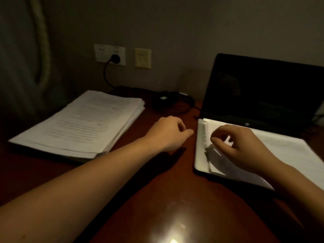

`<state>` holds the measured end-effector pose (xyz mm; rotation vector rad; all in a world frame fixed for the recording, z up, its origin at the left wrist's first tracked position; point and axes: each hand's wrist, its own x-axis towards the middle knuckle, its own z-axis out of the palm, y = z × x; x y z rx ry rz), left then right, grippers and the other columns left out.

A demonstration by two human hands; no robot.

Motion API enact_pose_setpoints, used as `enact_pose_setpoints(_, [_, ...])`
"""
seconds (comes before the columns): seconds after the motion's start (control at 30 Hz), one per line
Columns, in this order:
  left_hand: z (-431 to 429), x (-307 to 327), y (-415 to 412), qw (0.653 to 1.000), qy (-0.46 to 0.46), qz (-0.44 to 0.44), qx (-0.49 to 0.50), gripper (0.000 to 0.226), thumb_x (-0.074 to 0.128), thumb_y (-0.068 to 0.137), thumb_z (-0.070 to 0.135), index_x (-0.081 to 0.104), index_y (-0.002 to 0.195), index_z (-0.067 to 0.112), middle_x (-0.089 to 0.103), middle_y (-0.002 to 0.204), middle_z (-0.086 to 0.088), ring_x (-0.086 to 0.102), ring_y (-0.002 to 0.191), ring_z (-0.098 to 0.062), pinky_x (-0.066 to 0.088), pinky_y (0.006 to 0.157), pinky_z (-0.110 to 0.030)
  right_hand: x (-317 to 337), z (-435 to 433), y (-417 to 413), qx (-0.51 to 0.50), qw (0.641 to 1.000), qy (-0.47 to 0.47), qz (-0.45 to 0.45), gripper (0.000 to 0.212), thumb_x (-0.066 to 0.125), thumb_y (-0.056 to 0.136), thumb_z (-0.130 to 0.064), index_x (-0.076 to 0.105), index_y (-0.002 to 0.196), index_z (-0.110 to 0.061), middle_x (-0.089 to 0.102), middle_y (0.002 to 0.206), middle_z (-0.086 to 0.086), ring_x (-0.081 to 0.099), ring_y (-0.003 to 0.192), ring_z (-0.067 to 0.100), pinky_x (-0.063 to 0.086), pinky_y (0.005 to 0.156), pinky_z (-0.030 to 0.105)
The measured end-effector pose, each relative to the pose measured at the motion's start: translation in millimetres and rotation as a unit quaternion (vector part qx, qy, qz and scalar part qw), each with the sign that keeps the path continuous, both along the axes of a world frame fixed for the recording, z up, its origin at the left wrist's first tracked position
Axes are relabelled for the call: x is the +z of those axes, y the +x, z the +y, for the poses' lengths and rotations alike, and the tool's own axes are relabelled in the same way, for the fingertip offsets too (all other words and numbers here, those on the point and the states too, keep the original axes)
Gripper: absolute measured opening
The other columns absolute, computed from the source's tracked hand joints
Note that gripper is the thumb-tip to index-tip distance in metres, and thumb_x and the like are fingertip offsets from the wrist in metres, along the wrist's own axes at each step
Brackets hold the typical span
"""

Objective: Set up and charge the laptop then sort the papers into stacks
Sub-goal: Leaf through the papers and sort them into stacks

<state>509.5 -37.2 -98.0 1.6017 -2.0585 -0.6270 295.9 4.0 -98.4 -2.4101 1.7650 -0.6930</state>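
I found the laptop [263,88] open on the table [157,190], plug [114,58] in the wall, one stack [84,123] left of it, papers [289,151] on its keyboard unsorted; left hand [168,134] loosely curled, empty, right hand [242,148] curled over them, grip unclear

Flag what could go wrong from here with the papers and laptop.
Loose sheets lie on the keyboard of the open laptop, under the right hand; a pull could sweep them off the desk. The paper stack is unevenly fanned, and the left forearm beside it could knock it askew.
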Motion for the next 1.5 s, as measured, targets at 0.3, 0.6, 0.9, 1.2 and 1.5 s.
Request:
enact_pose_setpoints(0.3, [4,-33,-74,0.999,0.004,-0.045,0.019,0.086,0.06,0.08,0.077,0.042,0.147,0.027,0.049,0.133,0.002,0.055,0.111,-0.017,0.051,0.088,-0.034,-23,27,-64,-0.02,0.999,0.016,0.029,0.038,0.052,0.095,-0.046,0.061,0.127,-0.027,0.056,0.127,-0.011,0.055,0.106,0.006,0.047,0.089,0.022])
enact_pose_setpoints(0.6, [0,-20,-47,0.983,0.112,0.145,0.026,0.044,0.079,0.085,0.026,0.061,0.125,0.026,0.075,0.094,0.003,0.074,0.079,-0.009,0.056,0.065,-0.026,-25,36,-46,0.084,0.993,0.054,0.068,0.066,0.044,0.089,-0.07,0.031,0.148,-0.042,0.023,0.158,-0.019,0.033,0.139,0.003,0.036,0.109,0.026])
enact_pose_setpoints(0.9, [10,-11,-44,0.915,0.209,0.344,0.021,0.029,0.072,0.091,0.026,0.071,0.099,-0.002,0.079,0.089,-0.009,0.075,0.088,-0.024,0.056,0.079,-0.037,-24,39,-39,0.08,0.992,-0.065,0.067,0.062,0.046,0.09,-0.06,0.042,0.144,-0.03,0.046,0.146,-0.01,0.049,0.127,0.011,0.045,0.1,0.029])
enact_pose_setpoints(1.2, [13,-10,-43,0.972,0.095,0.214,0.015,0.044,0.049,0.104,0.043,0.074,0.087,0.01,0.069,0.075,-0.006,0.059,0.063,-0.018,0.046,0.06,-0.03,-19,39,-38,0.092,0.98,-0.165,0.066,0.027,0.051,0.093,-0.031,0.074,0.104,-0.02,0.074,0.094,-0.002,0.069,0.078,0.019,0.059,0.06,0.037])
enact_pose_setpoints(1.5, [9,-10,-39,0.959,0.099,0.263,0.022,0.032,0.061,0.099,0.036,0.075,0.086,0.011,0.075,0.08,-0.007,0.07,0.072,-0.031,0.053,0.061,-0.035,-20,42,-39,0.072,0.986,-0.143,0.037,0.047,0.049,0.089,-0.065,0.063,0.114,-0.027,0.067,0.111,-0.008,0.059,0.099,0.008,0.053,0.077,0.025])
